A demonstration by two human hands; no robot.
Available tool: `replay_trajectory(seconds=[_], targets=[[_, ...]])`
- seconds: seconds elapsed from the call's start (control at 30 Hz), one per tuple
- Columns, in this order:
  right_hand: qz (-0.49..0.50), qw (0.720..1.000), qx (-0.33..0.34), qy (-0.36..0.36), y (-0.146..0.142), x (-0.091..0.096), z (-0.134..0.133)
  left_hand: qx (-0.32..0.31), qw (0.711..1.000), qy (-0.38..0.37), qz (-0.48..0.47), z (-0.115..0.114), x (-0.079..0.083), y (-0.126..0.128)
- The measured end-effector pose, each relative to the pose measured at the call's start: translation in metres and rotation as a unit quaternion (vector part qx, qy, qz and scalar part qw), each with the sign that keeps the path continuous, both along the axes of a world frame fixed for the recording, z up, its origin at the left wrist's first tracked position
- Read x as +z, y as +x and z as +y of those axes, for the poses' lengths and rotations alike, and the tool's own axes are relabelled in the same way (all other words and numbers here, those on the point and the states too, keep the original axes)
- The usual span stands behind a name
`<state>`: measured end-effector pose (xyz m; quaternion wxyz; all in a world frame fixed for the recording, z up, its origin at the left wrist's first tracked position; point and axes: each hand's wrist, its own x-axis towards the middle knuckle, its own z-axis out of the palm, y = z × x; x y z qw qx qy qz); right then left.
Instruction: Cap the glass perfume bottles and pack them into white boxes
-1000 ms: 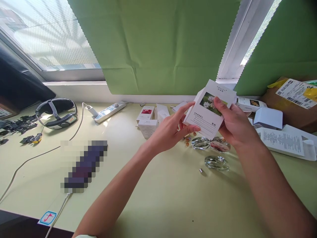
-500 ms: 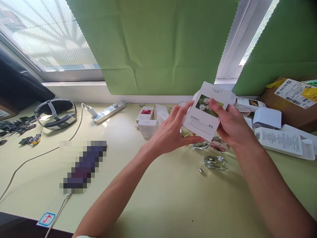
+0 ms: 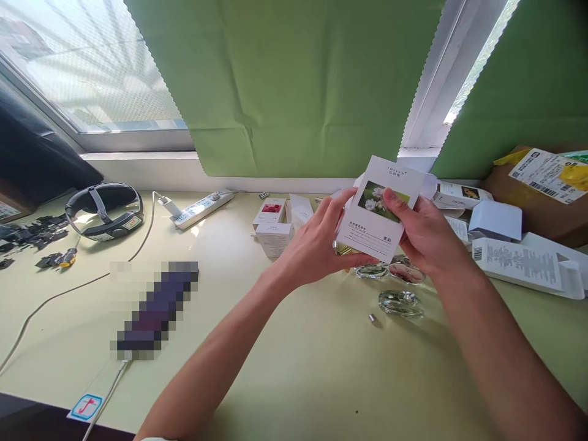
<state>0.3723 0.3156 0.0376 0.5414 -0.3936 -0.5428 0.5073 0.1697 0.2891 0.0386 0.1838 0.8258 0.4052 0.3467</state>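
A white box printed with white flowers and small lettering is held up, tilted, over the table. My right hand grips its right side, thumb on the front picture and fingers hidden behind. At its left edge, my left hand curls round it, fingertips at the upper side and thumb along the bottom. Below lie clear glass bottles, among them one bottle in front and another with a pinkish picture. A small silver cap lies near the front bottle.
White boxes stand behind my left hand, one with a red flower. More cartons and a brown parcel sit at right. Leftward are a power strip, a headband device, a pixelated dark object and cables.
The white box and my right hand have shifted slightly left and down. My left hand stays nearly in place at its edge.
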Motion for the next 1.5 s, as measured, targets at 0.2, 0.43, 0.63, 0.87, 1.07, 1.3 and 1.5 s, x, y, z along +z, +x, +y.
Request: replay_trajectory(seconds=[0.2,0.43,0.63,0.87,1.07,1.3,1.5], targets=[[-0.138,0.98,0.124,-0.074,0.007,0.005,-0.008,-0.088,0.988,-0.102,0.073,0.003,0.014,-0.031],[-0.23,0.919,0.306,-0.098,-0.006,-0.001,-0.015,-0.014,0.992,-0.11,0.065,0.005,0.035,-0.051],[-0.365,0.861,0.351,-0.047,-0.024,-0.014,-0.021,-0.098,0.966,-0.172,0.166,0.0,0.042,-0.049],[-0.437,0.812,0.381,-0.06,-0.011,-0.007,-0.019,-0.115,0.948,-0.189,0.227,-0.002,0.042,-0.051],[-0.39,0.887,0.243,-0.049,0.036,0.006,-0.002,-0.118,0.946,-0.19,0.234,-0.005,0.045,-0.054],[-0.469,0.881,-0.063,-0.012,0.069,-0.021,0.056,-0.108,0.945,-0.201,0.232,-0.006,0.043,-0.057],[-0.602,0.797,-0.022,0.034,0.022,-0.002,0.138,-0.136,0.95,-0.194,0.204,-0.008,0.046,-0.057]])
